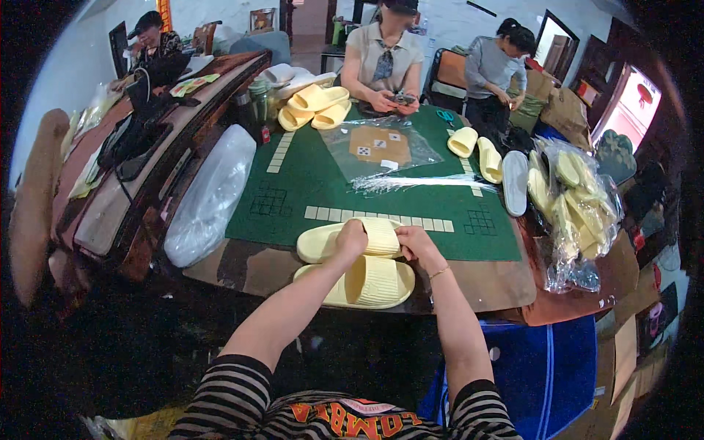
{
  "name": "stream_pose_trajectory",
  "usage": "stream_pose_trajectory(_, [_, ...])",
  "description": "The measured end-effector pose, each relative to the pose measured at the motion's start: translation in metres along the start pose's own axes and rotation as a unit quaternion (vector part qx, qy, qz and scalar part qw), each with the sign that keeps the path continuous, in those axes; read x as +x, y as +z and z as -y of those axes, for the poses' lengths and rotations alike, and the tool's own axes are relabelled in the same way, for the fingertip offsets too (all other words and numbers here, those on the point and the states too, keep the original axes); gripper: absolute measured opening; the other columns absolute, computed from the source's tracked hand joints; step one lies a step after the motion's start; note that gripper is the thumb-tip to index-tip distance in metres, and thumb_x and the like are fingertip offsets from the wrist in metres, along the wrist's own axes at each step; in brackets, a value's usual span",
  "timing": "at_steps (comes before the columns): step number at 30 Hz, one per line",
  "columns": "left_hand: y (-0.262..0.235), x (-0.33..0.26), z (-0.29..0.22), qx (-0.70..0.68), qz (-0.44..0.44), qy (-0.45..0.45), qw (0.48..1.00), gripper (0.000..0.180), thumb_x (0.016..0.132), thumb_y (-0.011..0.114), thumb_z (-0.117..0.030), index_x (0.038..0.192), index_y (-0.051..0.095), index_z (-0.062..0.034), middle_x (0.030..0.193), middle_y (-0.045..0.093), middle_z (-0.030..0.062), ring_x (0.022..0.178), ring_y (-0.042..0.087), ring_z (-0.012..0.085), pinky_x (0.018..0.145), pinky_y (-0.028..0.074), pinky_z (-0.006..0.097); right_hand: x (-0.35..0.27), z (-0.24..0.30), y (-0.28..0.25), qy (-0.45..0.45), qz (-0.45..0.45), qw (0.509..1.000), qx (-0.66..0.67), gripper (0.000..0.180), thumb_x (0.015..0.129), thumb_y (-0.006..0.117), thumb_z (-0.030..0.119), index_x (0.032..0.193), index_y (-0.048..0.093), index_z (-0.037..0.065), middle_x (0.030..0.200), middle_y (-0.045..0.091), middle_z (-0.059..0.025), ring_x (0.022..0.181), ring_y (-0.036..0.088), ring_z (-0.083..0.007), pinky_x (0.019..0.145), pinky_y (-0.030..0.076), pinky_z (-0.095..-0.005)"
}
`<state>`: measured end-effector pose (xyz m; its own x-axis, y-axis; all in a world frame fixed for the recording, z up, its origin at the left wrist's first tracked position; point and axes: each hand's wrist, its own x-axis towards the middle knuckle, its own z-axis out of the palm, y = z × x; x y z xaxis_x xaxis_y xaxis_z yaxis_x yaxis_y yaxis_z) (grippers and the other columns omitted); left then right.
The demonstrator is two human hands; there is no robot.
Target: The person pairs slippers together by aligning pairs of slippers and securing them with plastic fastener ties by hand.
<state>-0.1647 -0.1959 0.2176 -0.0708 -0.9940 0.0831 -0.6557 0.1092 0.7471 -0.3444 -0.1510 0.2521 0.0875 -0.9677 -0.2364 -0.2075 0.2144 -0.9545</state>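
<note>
Both hands are on the pale yellow slides at the near edge of the table, and everything turns on how that pair lies. The upper slipper point(345, 240) runs long-axis left to right, straddling the near border of the green mat point(308, 191), and the lower slipper point(359, 282) lies parallel just beneath it on the brown tabletop point(506, 282), ribbed strap facing up. The left hand point(352, 238) is curled over the strap of the upper slipper, fingers folded down on it in what looks like a grasp, though the fingertips are hidden behind the knuckles. The right hand point(418, 246) sits at the right-hand end of that same slipper, fingers bent over its edge and touching it; whether it pinches or merely rests there cannot be told. So the slipper stretches sideways between the two hands, the left over its middle, the right at its tip, and the lower slipper sits closest to the person's body, directly under both wrists. Further out on the mat lies a clear plastic bag point(381, 147) with a card insert, flat and well apart from the hands, and beside it a sheaf of more clear bags point(411, 182). To the right, loose yellow slippers point(477, 150) and a heap of bagged slippers point(579, 205). Across the table another person's hands point(396, 99) work on something small.
</note>
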Motion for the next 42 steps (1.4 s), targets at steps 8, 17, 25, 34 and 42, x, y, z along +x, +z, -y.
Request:
stream_pose_trajectory(8, [-0.031, -0.008, 0.026, -0.259, 0.250, 0.135, 0.923, 0.022, 0.083, 0.058, -0.013, 0.100, 0.062, 0.0003, 0.093, 0.066, 0.0126, 0.087, 0.063, 0.0208, 0.076, 0.049, 0.032, -0.024, -0.002, -0.031, -0.026, -0.262, 0.964, -0.028, 0.016, 0.078, 0.055, 0.016, 0.085, 0.062, 0.003, 0.069, 0.063, -0.0051, 0.041, 0.053, -0.0133, 0.035, 0.037, -0.0257])
stream_pose_trajectory(17, [-0.060, -0.056, 0.028, -0.057, 0.159, 0.278, 0.946, 0.042, 0.074, 0.071, -0.022, 0.110, 0.058, -0.0044, 0.107, 0.057, 0.0106, 0.104, 0.054, 0.0257, 0.091, 0.044, 0.036, -0.056, -0.128, -0.198, -0.232, -0.453, 0.723, 0.468, 0.019, 0.088, 0.046, 0.015, 0.090, 0.053, -0.003, 0.088, 0.060, -0.0136, 0.076, 0.056, -0.0219, 0.070, 0.051, -0.0314])
stream_pose_trajectory(25, [-0.040, -0.049, 0.014, 0.023, -0.039, 0.263, 0.964, 0.018, 0.069, 0.059, 0.002, 0.087, 0.062, -0.0030, 0.090, 0.058, 0.0150, 0.092, 0.055, 0.0326, 0.080, 0.045, 0.043, -0.063, -0.123, -0.176, -0.296, -0.441, 0.697, 0.481, 0.015, 0.093, 0.047, 0.017, 0.086, 0.048, 0.004, 0.086, 0.056, -0.0093, 0.073, 0.050, -0.0173, 0.066, 0.044, -0.0288])
stream_pose_trajectory(34, [-0.186, 0.056, 0.107, 0.236, -0.187, 0.063, 0.951, 0.028, 0.074, 0.054, -0.002, 0.102, 0.054, 0.0009, 0.104, 0.056, 0.0239, 0.100, 0.052, 0.0425, 0.085, 0.044, 0.048, -0.059, -0.093, -0.151, -0.299, -0.439, 0.712, 0.459, 0.017, 0.092, 0.053, 0.018, 0.094, 0.049, 0.002, 0.094, 0.062, -0.0137, 0.075, 0.057, -0.0162, 0.068, 0.048, -0.0263])
stream_pose_trajectory(42, [-0.071, 0.013, 0.011, 0.215, -0.185, 0.279, 0.917, 0.040, 0.078, 0.060, -0.007, 0.117, 0.051, -0.0090, 0.129, 0.043, 0.0095, 0.128, 0.036, 0.0288, 0.110, 0.017, 0.055, -0.077, -0.109, -0.162, -0.347, -0.367, 0.667, 0.548, 0.015, 0.092, 0.055, 0.019, 0.084, 0.051, 0.008, 0.081, 0.058, -0.0034, 0.061, 0.049, -0.0075, 0.062, 0.048, -0.0232])
